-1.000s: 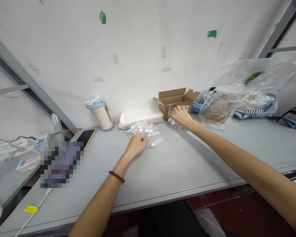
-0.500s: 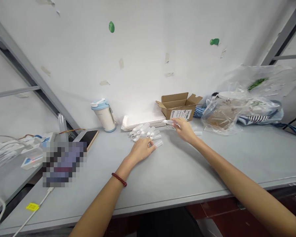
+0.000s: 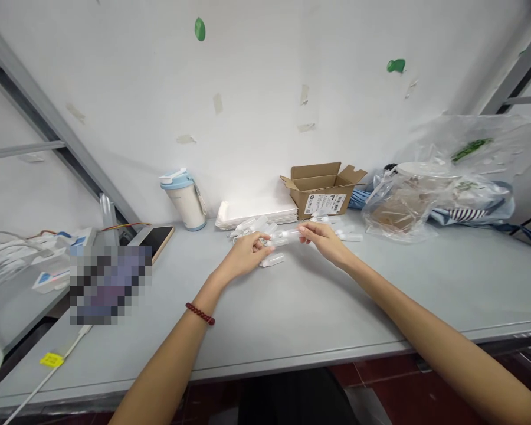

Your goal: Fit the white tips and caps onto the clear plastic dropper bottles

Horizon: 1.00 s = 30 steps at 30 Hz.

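Observation:
My left hand [image 3: 248, 255], with a dark red bead bracelet on the wrist, is at the near edge of a pile of small clear plastic vials [image 3: 257, 224] with white caps. Its thumb and forefinger close around the end of one vial [image 3: 279, 241]. Just below the thumb another vial [image 3: 274, 260] lies on the table. My right hand [image 3: 322, 239] pinches a clear vial [image 3: 292, 235] at its right end, pointing it toward my left hand. More vials [image 3: 350, 237] lie beyond and right of my right hand.
Behind the pile are a stack of flat white packets [image 3: 256, 212] and an open cardboard box [image 3: 321, 192]. A blue-lidded cup [image 3: 184, 200] and a phone [image 3: 158, 241] are at left. Plastic bags [image 3: 402, 206] lie at right; a white cable [image 3: 73, 348] crosses the front left.
My right hand has come left and nearer, from beside the box to my left hand, bringing the vial with it. My left hand has shifted slightly off the near vial. The view has tilted a little.

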### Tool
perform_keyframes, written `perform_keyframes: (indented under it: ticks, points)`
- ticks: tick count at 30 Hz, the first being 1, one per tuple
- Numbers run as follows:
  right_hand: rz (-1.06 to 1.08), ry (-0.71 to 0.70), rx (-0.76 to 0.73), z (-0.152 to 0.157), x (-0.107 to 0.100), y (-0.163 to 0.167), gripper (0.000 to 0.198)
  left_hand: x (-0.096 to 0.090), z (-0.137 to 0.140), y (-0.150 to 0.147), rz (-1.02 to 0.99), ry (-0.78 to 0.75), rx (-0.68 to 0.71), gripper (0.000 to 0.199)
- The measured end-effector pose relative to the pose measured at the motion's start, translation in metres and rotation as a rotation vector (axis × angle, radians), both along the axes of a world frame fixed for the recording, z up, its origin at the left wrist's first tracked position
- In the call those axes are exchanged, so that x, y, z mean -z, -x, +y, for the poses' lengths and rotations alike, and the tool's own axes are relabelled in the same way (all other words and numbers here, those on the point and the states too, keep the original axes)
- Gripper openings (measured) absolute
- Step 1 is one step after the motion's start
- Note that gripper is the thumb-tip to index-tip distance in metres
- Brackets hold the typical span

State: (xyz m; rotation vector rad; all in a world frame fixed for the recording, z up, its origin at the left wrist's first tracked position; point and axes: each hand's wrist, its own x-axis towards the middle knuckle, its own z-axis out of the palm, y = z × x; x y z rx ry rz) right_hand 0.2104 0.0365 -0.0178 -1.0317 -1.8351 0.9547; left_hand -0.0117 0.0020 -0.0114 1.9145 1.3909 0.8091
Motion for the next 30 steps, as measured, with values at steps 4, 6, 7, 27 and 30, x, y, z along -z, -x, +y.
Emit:
perform_keyframes:
  ticks: [4,6,7,27,30]
  points:
    - [-0.013,0.009,-0.008,-0.004,-0.003,0.003,0.031,0.002,0.000,-0.006,-0.107,-0.005,0.009,0.030]
    - [-0.013,0.003,-0.001,-0.005,-0.004,0.003,0.031,0.001,0.000,-0.007,-0.138,-0.003,0.000,0.027]
    - [-0.013,0.000,0.004,-0.005,-0.004,0.003,0.032,0.000,-0.001,-0.008,-0.157,0.008,-0.007,0.027]
    - [0.019,-0.026,-0.017,-0.009,-0.008,0.004,0.037,-0.007,-0.005,-0.014,-0.456,0.181,-0.048,0.024]
    - [0.043,-0.025,-0.022,-0.008,-0.006,0.004,0.038,-0.007,-0.005,-0.015,-0.454,0.177,-0.045,0.025]
